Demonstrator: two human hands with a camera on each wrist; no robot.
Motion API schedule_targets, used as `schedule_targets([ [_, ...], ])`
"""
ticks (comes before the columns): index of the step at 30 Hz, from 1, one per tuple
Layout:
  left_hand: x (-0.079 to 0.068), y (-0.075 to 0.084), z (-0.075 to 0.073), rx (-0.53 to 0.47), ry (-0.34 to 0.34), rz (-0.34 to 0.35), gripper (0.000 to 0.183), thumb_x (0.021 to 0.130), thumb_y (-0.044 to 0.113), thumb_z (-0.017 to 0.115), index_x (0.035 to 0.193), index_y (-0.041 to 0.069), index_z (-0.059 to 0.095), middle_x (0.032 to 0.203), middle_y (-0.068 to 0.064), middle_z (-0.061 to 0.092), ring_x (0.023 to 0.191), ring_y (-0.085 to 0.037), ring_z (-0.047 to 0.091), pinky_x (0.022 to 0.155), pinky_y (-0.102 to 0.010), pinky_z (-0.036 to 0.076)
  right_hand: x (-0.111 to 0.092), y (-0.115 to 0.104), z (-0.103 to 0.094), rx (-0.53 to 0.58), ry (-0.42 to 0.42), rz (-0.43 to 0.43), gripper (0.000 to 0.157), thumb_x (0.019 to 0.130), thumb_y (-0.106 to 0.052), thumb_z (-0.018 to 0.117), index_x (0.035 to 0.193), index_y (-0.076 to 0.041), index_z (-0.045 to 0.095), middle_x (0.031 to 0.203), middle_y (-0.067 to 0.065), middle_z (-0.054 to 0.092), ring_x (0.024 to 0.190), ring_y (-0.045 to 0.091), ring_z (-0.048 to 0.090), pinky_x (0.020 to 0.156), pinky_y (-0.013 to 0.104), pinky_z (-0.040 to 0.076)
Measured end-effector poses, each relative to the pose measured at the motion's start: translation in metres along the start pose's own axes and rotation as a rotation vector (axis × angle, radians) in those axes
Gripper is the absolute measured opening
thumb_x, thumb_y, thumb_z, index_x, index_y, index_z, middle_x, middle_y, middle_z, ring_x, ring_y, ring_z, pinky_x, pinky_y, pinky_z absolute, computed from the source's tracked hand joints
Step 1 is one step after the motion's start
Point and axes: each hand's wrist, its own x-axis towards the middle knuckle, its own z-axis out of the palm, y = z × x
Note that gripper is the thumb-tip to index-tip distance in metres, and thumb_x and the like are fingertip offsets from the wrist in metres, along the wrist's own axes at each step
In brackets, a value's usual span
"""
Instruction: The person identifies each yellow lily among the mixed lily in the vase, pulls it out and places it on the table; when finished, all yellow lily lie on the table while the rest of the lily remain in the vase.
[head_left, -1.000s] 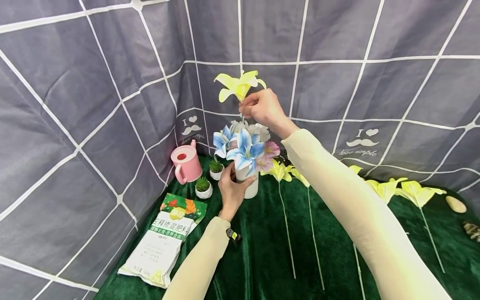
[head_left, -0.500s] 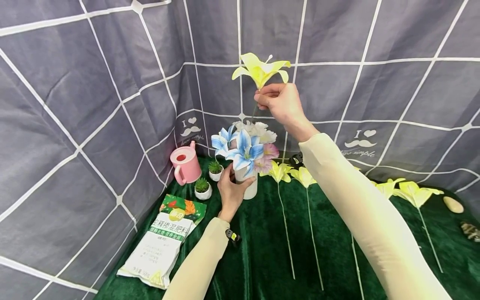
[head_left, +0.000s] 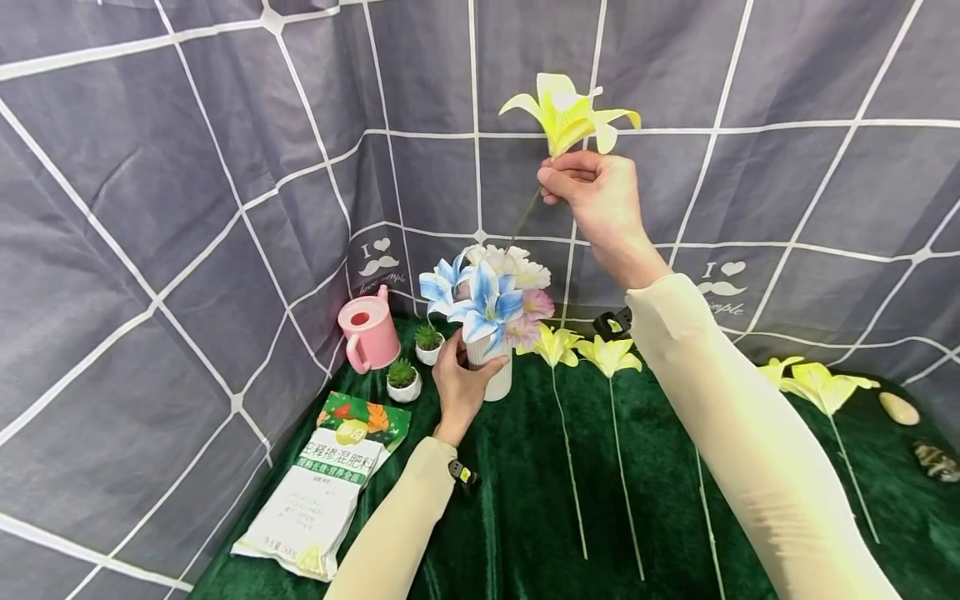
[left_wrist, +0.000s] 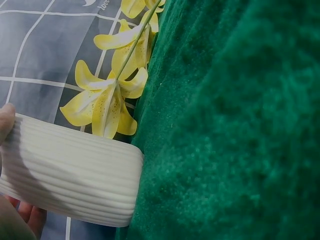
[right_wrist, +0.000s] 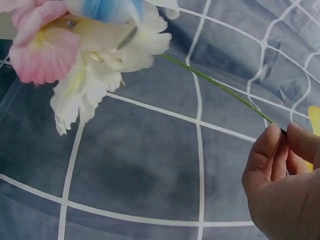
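Observation:
My right hand (head_left: 596, 192) pinches the green stem (right_wrist: 220, 86) of a yellow lily (head_left: 566, 112) just under its bloom, high against the grey curtain. The stem slants down and left to behind the white flowers (head_left: 510, 267) in the vase. With fingers and thumb around it, my left hand (head_left: 461, 387) grips the ribbed white vase (left_wrist: 75, 170), which stands upright on the green cloth. Blue lilies (head_left: 486, 304) and pink flowers (head_left: 532, 317) also fill the vase, hiding its mouth. In the right wrist view, the lily's bloom is mostly out of frame.
More yellow lilies (head_left: 609, 357) lie on the green velvet cloth (head_left: 525, 500) to the right. At left are a pink watering can (head_left: 375, 333), two small potted succulents (head_left: 403, 379) and a fertilizer bag (head_left: 322, 487). A pale stone (head_left: 898, 408) lies far right.
My right hand has moved right and slightly up with the yellow lily, and its stem now leans to the right. My left hand stays on the vase.

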Motion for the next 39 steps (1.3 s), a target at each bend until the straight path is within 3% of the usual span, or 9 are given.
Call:
schedule_targets([
  [7,0.002,-0.001,-0.003,0.010,0.009,0.008,0.074,0.070,0.030,0.094,0.134,0.011,0.061,0.117,-0.013,0.067,0.103,-0.028,0.070,0.089,-0.043,0.060,-0.006,-0.008,-0.015,0.126,0.042,-0.034,0.007,0.083,0.002,0.078,0.083,-0.001,0.072,0.088,0.005,0.076,0.063,0.012,0.069,0.067,0.021,0.059],
  [20,0.007,-0.004,-0.004,0.016,-0.008,-0.004,0.074,0.070,0.031,0.094,0.134,0.011,0.061,0.116,-0.017,0.066,0.103,-0.032,0.070,0.088,-0.046,0.060,-0.028,-0.023,-0.055,0.438,0.205,-0.093,0.016,0.075,0.011,0.081,0.088,0.011,0.072,0.087,0.015,0.076,0.063,0.021,0.068,0.063,0.026,0.060],
  [32,0.008,-0.005,-0.003,0.020,-0.003,-0.026,0.073,0.070,0.033,0.094,0.133,0.013,0.062,0.112,-0.014,0.068,0.100,-0.029,0.070,0.085,-0.047,0.059,-0.067,-0.031,-0.113,0.763,0.302,-0.281,0.010,0.078,0.029,0.064,0.084,0.023,0.067,0.082,0.027,0.072,0.063,0.032,0.068,0.059,0.035,0.059],
  [35,0.008,-0.004,-0.003,0.031,-0.003,-0.020,0.072,0.070,0.034,0.094,0.131,0.013,0.063,0.111,-0.015,0.068,0.099,-0.030,0.069,0.084,-0.048,0.059,-0.079,-0.038,-0.132,0.783,0.338,-0.317,0.010,0.080,0.031,0.060,0.086,0.024,0.065,0.082,0.029,0.070,0.063,0.033,0.066,0.059,0.037,0.059],
  [39,0.008,-0.005,-0.004,0.049,0.006,-0.011,0.069,0.069,0.034,0.094,0.128,0.012,0.064,0.109,-0.015,0.068,0.098,-0.031,0.070,0.084,-0.048,0.059,-0.099,-0.044,-0.155,0.689,0.379,-0.351,0.010,0.080,0.031,0.059,0.089,0.028,0.062,0.081,0.029,0.068,0.061,0.033,0.063,0.058,0.036,0.058],
])
